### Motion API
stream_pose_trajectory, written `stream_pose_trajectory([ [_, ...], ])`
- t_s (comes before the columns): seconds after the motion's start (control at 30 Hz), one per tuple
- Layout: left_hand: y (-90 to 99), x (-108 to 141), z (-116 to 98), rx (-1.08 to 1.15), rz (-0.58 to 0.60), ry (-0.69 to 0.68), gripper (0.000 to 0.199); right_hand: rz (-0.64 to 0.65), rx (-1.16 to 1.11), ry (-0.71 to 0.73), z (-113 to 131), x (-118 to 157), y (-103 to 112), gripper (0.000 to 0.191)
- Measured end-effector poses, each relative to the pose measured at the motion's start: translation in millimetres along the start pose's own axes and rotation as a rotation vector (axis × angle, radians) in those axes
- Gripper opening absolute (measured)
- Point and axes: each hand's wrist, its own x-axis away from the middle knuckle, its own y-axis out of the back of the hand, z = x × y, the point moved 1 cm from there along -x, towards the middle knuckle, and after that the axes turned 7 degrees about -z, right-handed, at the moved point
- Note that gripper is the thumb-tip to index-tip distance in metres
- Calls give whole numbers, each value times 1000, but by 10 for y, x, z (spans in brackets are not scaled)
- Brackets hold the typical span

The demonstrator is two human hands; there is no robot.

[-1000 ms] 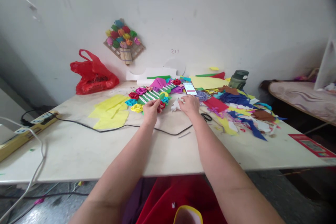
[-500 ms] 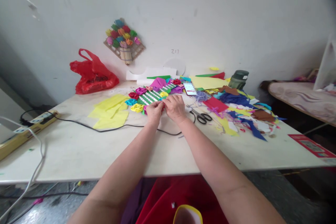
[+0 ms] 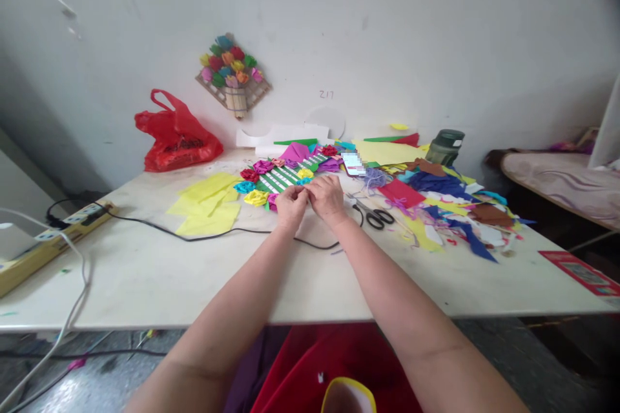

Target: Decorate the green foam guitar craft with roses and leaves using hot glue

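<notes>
My left hand (image 3: pixel 291 206) and my right hand (image 3: pixel 326 197) meet at the near right edge of a woven green-and-white craft panel (image 3: pixel 277 181). Both hands are closed in a pinch, fingertips nearly touching; whatever lies between them is too small and covered to make out. Crepe paper flowers ring the panel: a yellow flower (image 3: pixel 256 198), a blue flower (image 3: pixel 244 187), a red flower (image 3: pixel 249 175) and a magenta flower (image 3: pixel 263 166) on its left. Another yellow flower (image 3: pixel 305 173) sits just beyond my fingers. The panel's near right part is hidden behind my hands.
Black-handled scissors (image 3: pixel 378 218) lie right of my hands, beside heaped paper scraps (image 3: pixel 438 182). A phone (image 3: pixel 353 164) and a dark green bottle (image 3: pixel 444 147) stand behind. Yellow paper sheets (image 3: pixel 208 202), a black cable (image 3: pixel 188 239) and a red plastic bag (image 3: pixel 179 135) are to the left.
The view has shifted slightly, so things appear a little farther right. My fingertips have drawn closer together, still pinched at the panel's near edge.
</notes>
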Motion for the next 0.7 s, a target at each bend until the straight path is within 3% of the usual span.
stream_pose_trajectory([
  [0.27,5,25,-73,106,25,86,14,30,-38,37,-67,0,10,25],
  [0.7,-6,70,-132,121,112,118,22,-76,23,2,-72,-3,52,29],
])
